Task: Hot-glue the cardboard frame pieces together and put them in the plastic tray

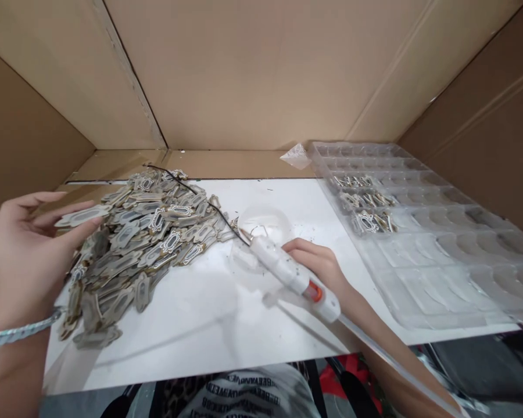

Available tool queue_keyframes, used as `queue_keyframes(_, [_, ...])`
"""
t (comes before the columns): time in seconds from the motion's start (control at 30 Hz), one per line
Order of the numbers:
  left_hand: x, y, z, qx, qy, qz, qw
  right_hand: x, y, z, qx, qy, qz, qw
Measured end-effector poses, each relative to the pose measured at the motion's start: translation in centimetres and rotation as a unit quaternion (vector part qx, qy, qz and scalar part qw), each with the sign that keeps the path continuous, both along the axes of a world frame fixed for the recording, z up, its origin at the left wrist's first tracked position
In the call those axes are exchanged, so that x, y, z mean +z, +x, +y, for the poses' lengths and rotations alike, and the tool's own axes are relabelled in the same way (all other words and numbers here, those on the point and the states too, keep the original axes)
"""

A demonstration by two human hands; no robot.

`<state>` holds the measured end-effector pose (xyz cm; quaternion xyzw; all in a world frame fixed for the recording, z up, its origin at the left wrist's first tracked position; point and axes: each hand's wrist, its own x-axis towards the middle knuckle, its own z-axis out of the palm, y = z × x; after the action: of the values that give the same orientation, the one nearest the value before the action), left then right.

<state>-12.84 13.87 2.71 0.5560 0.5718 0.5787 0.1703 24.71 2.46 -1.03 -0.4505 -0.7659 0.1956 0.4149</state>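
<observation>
My left hand (pixel 24 249) pinches one flat ornate piece (pixel 81 216) between thumb and fingers at the left edge of a big heap of similar grey-and-white decorative pieces (pixel 143 238). My right hand (pixel 320 264) rests on the white board (pixel 209 313) behind a white glue gun (pixel 294 276) with an orange trigger; the gun's nozzle points left toward a small clear round dish (pixel 264 226). Whether the fingers grip the gun is hidden by its body.
A clear plastic tray with many round cells (pixel 440 232) lies at the right, with finished pieces (pixel 366 203) in a few far cells. Cardboard walls (pixel 261 75) enclose the back and both sides. A thin dark wire (pixel 200 200) crosses the heap.
</observation>
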Motion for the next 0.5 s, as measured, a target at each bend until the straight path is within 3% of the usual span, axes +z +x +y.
queue_keyframes(0.13, [-1.2, -1.3, -2.5, -0.032, -0.048, -0.009, 0.998, -0.4, -0.4, 0.0, 0.028, 0.013, -0.097, 0.995])
queue_keyframes(0.27, [-2.5, -2.3, -3.9, -0.058, -0.091, 0.01, 0.994, -1.2, -0.6, 0.1, 0.036, 0.091, -0.228, 0.969])
queue_keyframes(0.5, [-3.3, -4.1, -3.8, 0.018, -0.136, -0.03, 0.99, -2.6, 0.0, -0.1, 0.046, 0.122, -0.327, 0.936])
